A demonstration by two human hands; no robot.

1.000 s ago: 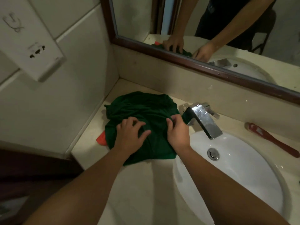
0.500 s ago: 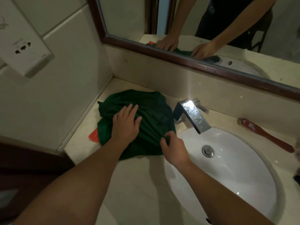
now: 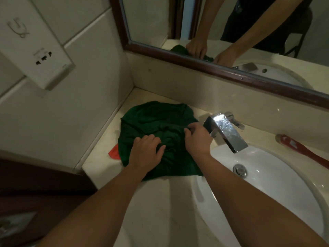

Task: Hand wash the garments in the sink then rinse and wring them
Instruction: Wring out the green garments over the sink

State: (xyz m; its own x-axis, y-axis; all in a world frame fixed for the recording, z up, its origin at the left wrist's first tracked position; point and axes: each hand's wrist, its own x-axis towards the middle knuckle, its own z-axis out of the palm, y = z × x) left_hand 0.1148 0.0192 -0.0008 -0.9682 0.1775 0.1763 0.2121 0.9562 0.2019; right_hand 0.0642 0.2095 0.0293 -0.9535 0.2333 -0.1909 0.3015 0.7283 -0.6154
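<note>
Green and crumpled, one cloth garment (image 3: 151,122) lies on the pale stone counter (image 3: 160,205), left of the one white oval sink (image 3: 267,193), over one orange-red scrap (image 3: 114,152). Two hands rest on it: the left hand (image 3: 146,154) curls its fingers into the bunched fabric, and the right hand (image 3: 196,138) pinches a fold beside the single chrome faucet (image 3: 226,131).
</note>
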